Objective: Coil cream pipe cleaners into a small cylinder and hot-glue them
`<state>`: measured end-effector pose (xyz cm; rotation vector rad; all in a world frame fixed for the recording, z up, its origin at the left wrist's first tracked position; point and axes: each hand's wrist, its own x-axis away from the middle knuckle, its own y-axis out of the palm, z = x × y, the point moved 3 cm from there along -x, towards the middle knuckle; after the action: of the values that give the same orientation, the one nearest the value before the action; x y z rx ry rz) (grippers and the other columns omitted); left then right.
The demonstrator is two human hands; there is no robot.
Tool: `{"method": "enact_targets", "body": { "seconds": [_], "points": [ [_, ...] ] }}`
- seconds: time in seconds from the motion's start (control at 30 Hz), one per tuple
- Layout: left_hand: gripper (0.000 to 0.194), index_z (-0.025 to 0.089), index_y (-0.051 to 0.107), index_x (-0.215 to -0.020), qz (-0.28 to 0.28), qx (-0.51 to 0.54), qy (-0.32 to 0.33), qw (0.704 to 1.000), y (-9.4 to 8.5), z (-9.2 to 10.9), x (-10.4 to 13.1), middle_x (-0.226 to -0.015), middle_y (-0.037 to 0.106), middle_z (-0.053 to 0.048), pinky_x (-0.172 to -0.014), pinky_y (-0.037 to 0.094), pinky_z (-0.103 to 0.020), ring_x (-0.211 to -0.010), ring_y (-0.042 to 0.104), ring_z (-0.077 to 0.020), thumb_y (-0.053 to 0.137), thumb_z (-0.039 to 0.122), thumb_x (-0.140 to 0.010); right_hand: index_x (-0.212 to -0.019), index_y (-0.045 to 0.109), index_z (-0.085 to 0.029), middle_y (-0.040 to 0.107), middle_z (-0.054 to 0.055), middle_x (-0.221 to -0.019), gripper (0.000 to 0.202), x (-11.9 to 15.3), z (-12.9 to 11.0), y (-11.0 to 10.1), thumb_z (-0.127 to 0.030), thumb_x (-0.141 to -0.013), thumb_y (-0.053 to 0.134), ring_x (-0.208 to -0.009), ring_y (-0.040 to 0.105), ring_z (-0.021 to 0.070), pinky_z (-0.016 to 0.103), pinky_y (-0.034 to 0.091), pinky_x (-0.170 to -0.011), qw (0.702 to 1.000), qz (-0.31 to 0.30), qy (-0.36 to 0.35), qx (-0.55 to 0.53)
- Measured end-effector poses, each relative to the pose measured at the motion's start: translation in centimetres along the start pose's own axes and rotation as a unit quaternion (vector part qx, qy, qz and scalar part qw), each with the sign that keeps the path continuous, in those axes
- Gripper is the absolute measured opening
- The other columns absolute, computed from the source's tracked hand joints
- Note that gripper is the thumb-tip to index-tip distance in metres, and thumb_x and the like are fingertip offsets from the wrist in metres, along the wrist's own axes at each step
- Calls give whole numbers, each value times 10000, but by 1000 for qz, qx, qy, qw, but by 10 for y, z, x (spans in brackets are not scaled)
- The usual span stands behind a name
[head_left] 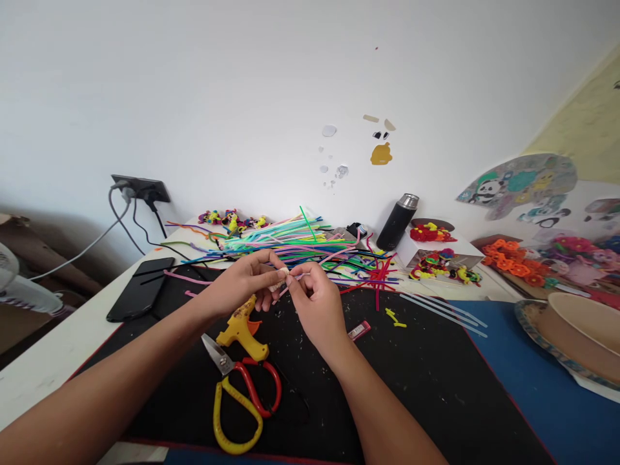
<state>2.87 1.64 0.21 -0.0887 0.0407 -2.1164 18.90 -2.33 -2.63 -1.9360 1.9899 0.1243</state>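
Observation:
Fingertips meet above the black mat (402, 374), where my left hand (256, 278) and my right hand (314, 300) pinch a pale pink pipe cleaner (281, 294) between them. Most of the piece is hidden by the fingers. A yellow glue gun (243, 332) lies just below my left hand. Nearer to me are scissors (224, 363) with one red and one yellow handle. Behind both hands spreads a heap of colourful pipe cleaners (271, 239).
A black phone (140, 289) lies on the left. Farther back are a black bottle (398, 221) and a white box (411, 248) with colourful pieces. Glue sticks (445, 310), short yellow bits (394, 316) and a bowl (588, 323) are on the right. A power strip (140, 188) is by the wall.

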Motion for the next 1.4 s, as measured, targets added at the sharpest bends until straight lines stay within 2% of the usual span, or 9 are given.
{"method": "enact_targets", "body": {
  "seconds": [0.57, 0.97, 1.1, 1.4],
  "points": [
    [311, 213, 591, -968, 3, 32, -22, 999, -4, -9, -1, -649, 724, 5, -376, 459, -177, -412, 627, -127, 783, 440, -880, -970, 620, -260, 525, -65, -588, 143, -1, -1, -3, -401, -987, 609, -526, 508, 162, 267, 310, -521, 1000, -8, 6, 6],
    [306, 202, 588, -963, 3, 45, -22, 999, -2, -6, -1, -636, 718, 7, -367, 449, -156, -405, 622, -115, 781, 424, -880, -980, 610, -252, 547, -65, -590, 131, -1, -4, -2, -383, -993, 609, -532, 534, 158, 264, 326, -528, 1000, -8, 4, 4],
    [317, 204, 580, -971, 4, 43, -24, 999, -2, -7, -1, -632, 718, 7, -360, 444, -153, -403, 617, -115, 782, 431, -880, -996, 605, -245, 598, -54, -615, 133, 0, -4, -2, -378, -1002, 602, -549, 563, 159, 262, 354, -539, 1000, -8, 2, 3],
    [338, 201, 581, -978, 4, 76, -24, 997, -2, -6, 0, -628, 707, 17, -372, 449, -155, -397, 610, -109, 789, 445, -872, -1000, 627, -225, 599, -58, -605, 172, 1, -3, -2, -397, -1009, 614, -535, 569, 146, 254, 375, -540, 1000, 13, -22, 9]
  ]
}}
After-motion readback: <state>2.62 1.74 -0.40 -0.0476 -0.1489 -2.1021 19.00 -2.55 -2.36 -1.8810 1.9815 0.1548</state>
